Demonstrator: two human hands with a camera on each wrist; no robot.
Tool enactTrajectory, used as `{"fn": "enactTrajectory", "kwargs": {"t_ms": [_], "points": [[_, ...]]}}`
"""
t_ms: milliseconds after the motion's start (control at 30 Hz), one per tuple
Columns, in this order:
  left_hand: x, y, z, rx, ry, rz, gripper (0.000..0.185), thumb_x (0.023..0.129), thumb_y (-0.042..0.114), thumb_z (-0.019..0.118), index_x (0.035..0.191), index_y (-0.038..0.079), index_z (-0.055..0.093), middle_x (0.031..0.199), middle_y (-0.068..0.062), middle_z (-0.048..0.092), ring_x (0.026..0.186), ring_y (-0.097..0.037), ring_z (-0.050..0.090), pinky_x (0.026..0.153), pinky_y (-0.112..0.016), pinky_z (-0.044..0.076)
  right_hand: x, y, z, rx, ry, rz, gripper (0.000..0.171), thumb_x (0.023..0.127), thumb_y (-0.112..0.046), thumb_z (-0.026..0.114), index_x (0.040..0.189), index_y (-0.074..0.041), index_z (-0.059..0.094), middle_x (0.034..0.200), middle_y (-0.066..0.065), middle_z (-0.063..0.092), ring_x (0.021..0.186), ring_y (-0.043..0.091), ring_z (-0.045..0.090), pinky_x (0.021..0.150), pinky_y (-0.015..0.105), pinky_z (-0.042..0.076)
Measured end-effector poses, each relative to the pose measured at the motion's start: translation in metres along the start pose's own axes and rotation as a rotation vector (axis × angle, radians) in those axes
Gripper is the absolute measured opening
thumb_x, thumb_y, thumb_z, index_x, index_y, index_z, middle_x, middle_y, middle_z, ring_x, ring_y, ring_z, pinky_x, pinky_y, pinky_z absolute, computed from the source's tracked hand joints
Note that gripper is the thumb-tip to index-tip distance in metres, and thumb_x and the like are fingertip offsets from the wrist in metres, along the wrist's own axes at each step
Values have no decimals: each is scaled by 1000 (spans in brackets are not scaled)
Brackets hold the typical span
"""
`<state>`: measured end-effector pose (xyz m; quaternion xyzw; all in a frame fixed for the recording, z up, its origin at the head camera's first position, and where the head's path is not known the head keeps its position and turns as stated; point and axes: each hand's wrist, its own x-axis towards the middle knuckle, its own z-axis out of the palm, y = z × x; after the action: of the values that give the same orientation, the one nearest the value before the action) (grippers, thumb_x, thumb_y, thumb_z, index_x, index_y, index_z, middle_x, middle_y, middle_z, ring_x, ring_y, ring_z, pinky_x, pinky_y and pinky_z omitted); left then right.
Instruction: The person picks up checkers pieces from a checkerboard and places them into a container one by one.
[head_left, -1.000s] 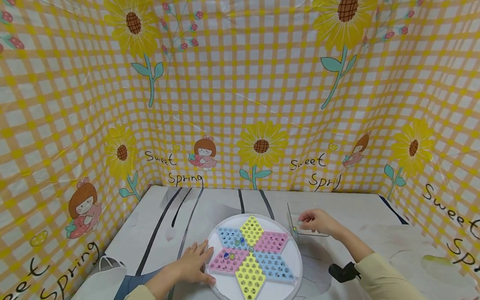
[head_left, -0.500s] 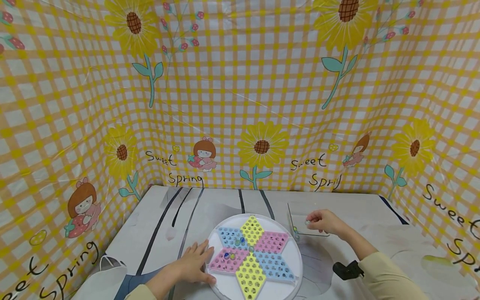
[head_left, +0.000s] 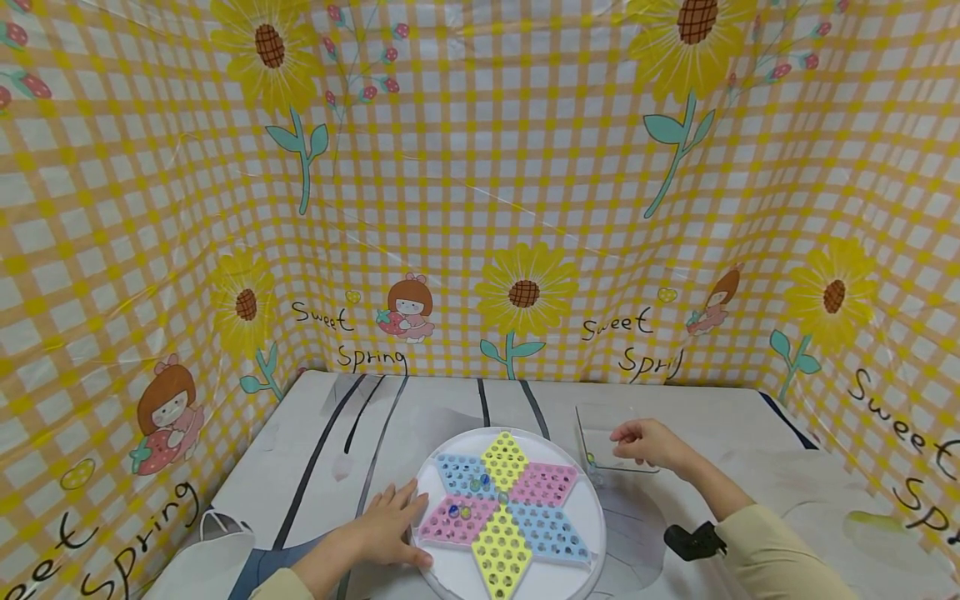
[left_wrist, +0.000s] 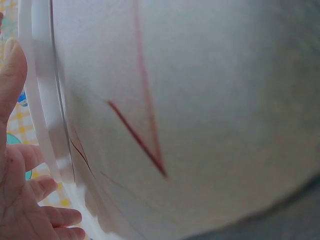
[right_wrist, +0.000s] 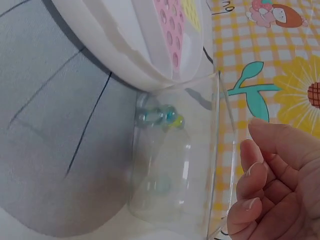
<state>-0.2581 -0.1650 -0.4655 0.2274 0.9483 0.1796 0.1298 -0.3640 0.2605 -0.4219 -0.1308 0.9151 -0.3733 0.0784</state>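
Observation:
A round white board (head_left: pixel 592 533) with a star of pink, blue and yellow holes lies on the table. A few marbles (head_left: pixel 476 482) sit in its holes. My left hand (head_left: pixel 397 525) rests flat against the board's left rim (left_wrist: pixel 45 110), fingers straight. Right of the board stands a clear tray (head_left: pixel 600 417) with a few marbles (right_wrist: pixel 160 115) in its corner by the board and a pale one (right_wrist: pixel 160 186) apart from them. Over the tray hovers my right hand (head_left: pixel 621 443), its fingers (right_wrist: pixel 250 175) loosely curled with nothing between them.
A yellow checked backdrop (head_left: pixel 480 208) with sunflowers walls in the table on three sides. A white object (head_left: pixel 202 550) lies at the table's front left corner. A black wrist camera (head_left: pixel 693 540) sits on my right forearm.
Half a second ago my right fingertips pinched a pale marble over the tray; now they hold nothing. The left hand and the board have not moved.

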Motion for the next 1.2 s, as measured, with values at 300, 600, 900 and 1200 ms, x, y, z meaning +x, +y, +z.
{"fn": "enactTrajectory", "kwargs": {"t_ms": [300, 600, 900, 1200], "points": [[0, 0, 0, -1, -1, -6, 91, 72, 54, 67, 140, 3, 35, 148, -24, 19, 130, -54, 16, 106, -62, 16, 0, -25, 9, -5, -11, -58, 27, 83, -14, 65, 102, 4, 60, 78, 3, 55, 64, 16, 49, 50, 26, 43], [-3, 3, -3, -16, 8, 4, 90, 72, 49, 70, 139, 1, 35, 148, -25, 19, 129, -55, 16, 104, -64, 17, 7, -50, 34, -8, -26, -118, 22, 80, -13, 66, 99, -1, 63, 76, 1, 56, 63, 14, 50, 50, 25, 44], [0, 2, -1, 12, 25, 7, 96, 69, 51, 71, 140, 0, 31, 146, -26, 22, 129, -55, 19, 105, -63, 17, 17, -63, 63, 4, -111, -215, 28, 79, -12, 67, 101, 4, 62, 79, 0, 57, 64, 11, 47, 50, 22, 42], [9, 0, -8, 41, 61, 9, 102, 66, 54, 72, 141, 0, 29, 146, -25, 24, 129, -54, 19, 105, -63, 15, 20, -73, 98, 39, -161, -186, 24, 77, -10, 69, 98, 1, 65, 77, -2, 57, 70, 13, 47, 58, 23, 41]]}}
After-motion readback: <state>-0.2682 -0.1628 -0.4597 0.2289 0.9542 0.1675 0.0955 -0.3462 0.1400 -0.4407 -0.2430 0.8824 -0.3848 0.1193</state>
